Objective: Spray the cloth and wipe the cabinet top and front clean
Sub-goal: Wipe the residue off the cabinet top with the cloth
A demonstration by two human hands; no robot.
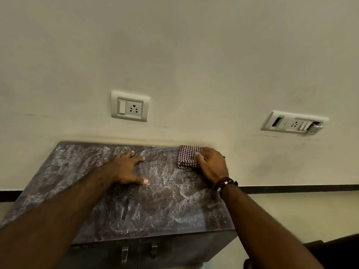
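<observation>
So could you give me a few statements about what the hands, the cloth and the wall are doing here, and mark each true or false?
1. The right hand rests on the checked cloth at the far right corner of the cabinet top. True.
2. The left hand holds a spray bottle. False: it lies flat on the cabinet top with fingers spread, holding nothing.
3. The cabinet top looks spotless. False: pale streaks and smears cover it.
4. Two socket plates are on the wall, a left socket plate and a right socket plate. True.
5. The right wrist is bare. False: it wears a bracelet.
</observation>
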